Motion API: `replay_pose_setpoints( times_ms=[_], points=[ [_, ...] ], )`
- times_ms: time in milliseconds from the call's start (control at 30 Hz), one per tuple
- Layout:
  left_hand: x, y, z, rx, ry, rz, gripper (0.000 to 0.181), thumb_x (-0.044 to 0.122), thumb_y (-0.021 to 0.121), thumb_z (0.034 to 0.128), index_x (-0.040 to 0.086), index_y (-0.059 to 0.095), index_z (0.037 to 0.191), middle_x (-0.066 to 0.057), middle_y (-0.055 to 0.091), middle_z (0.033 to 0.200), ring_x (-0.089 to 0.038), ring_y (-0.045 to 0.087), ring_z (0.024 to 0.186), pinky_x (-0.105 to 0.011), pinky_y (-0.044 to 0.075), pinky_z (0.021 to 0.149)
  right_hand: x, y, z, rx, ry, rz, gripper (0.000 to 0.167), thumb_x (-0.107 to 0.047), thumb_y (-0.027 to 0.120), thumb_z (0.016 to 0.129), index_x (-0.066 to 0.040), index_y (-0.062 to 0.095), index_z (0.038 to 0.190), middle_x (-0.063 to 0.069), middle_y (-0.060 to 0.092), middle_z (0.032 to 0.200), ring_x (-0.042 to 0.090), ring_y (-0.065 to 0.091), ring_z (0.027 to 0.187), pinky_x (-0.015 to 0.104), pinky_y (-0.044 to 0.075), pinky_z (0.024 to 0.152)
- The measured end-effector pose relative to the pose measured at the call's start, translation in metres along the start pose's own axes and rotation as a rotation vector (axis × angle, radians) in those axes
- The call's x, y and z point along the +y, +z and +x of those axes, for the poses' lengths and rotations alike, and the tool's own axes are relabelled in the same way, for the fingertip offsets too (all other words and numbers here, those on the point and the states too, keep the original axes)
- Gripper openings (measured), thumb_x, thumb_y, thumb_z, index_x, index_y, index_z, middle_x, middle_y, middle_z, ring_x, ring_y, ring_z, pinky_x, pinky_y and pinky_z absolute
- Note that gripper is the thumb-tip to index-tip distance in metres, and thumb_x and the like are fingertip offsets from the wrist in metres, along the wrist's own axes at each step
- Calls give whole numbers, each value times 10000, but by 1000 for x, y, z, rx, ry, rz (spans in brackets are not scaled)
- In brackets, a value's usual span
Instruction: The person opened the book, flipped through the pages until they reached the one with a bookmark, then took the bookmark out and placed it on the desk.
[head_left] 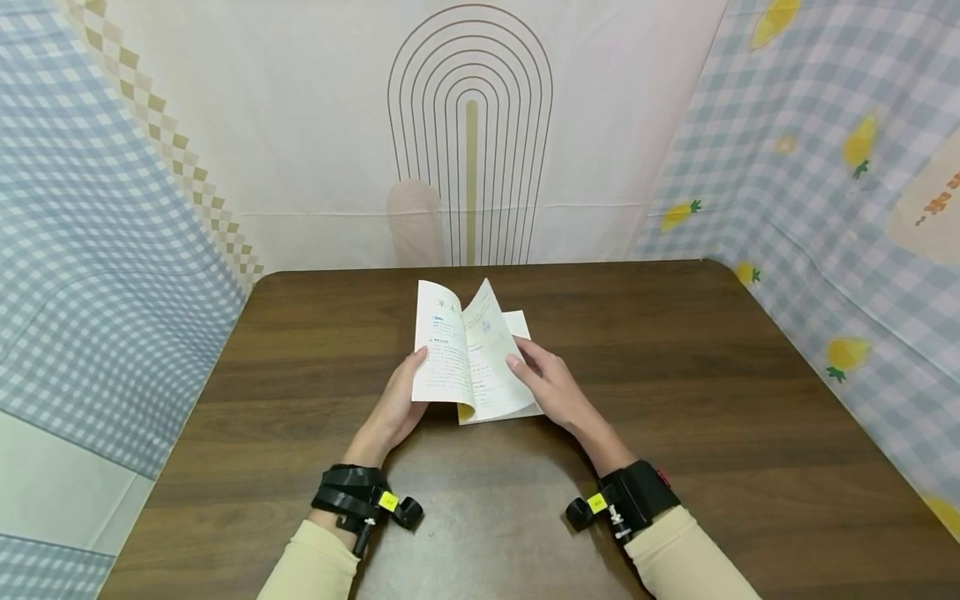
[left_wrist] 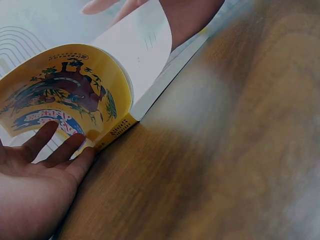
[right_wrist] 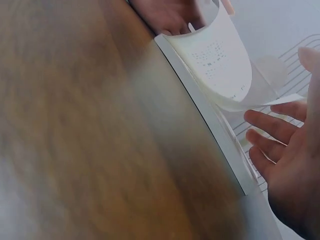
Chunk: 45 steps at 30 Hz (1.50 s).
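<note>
An open paperback book (head_left: 442,350) with printed white pages is held near the middle of the table. My left hand (head_left: 399,404) grips its left side, the thumb on the page edge and the fingers behind the cover. In the left wrist view, those fingers (left_wrist: 65,150) lie against the bent yellow illustrated cover (left_wrist: 75,85). On the other side, my right hand (head_left: 553,385) pinches a lifted page (head_left: 491,350), thumb in front and fingers behind. The right wrist view shows the fingers (right_wrist: 272,125) by the page's edge, above the thick page block (right_wrist: 215,135).
The brown wooden table (head_left: 712,375) reaches out around both arms. Behind it hangs a white cloth (head_left: 315,125) with an arch pattern. Blue checked cloths (head_left: 105,250) border the left and right sides. Each wrist wears a black strap (head_left: 637,496) with a small camera.
</note>
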<state>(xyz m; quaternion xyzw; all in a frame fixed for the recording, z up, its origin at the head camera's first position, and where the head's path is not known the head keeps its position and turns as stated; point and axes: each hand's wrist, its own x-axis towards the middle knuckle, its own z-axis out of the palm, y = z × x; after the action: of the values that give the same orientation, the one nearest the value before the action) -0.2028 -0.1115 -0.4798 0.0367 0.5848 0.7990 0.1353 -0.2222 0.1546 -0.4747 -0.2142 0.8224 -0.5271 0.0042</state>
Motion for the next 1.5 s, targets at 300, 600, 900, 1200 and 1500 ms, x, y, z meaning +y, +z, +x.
replay_pose_setpoints(
  times_ms=[300, 600, 900, 1200, 1500],
  points=[
    [0, -1, 0, 1, 0, 10, 594, 453, 309, 1151, 97, 408, 1616, -192, 518, 1520, -162, 586, 1238, -301, 419, 1060, -9, 9, -2, -33, -64, 43, 521, -357, 422, 1152, -103, 458, 1605, 89, 522, 1587, 258, 531, 1394, 536, 398, 1145],
    [0, -1, 1, 5, 0, -3, 578, 430, 312, 1151, 93, 411, 1610, -191, 518, 1514, -163, 590, 1232, -298, 426, 1051, -13, 19, -3, -95, -163, 53, 519, -227, 410, 1152, -96, 363, 1652, 103, 422, 1660, 327, 481, 1458, 502, 367, 1178],
    [0, -2, 0, 19, 6, -16, 578, 404, 310, 1153, 58, 410, 1605, -185, 540, 1501, -138, 618, 1205, -281, 455, 1026, -20, 30, -5, -154, -203, 106, 565, -212, 536, 1121, -52, 374, 1638, 170, 367, 1679, 328, 418, 1506, 538, 425, 1144],
    [0, -4, 0, -13, 5, 22, 595, 431, 317, 1148, 80, 384, 1624, -192, 479, 1575, -152, 567, 1294, -273, 446, 1046, -24, 37, -9, -164, -222, -49, 611, -429, 584, 1079, -186, 450, 1624, 96, 311, 1720, 250, 318, 1563, 575, 392, 1160],
    [-1, -1, 2, -11, 37, -3, 576, 391, 303, 1157, 28, 436, 1583, -112, 612, 1402, -121, 622, 1172, -285, 484, 988, -28, 40, -13, -189, -213, -166, 613, -471, 625, 1042, -328, 459, 1614, 22, 254, 1744, 235, 367, 1538, 567, 347, 1182]
  ],
)
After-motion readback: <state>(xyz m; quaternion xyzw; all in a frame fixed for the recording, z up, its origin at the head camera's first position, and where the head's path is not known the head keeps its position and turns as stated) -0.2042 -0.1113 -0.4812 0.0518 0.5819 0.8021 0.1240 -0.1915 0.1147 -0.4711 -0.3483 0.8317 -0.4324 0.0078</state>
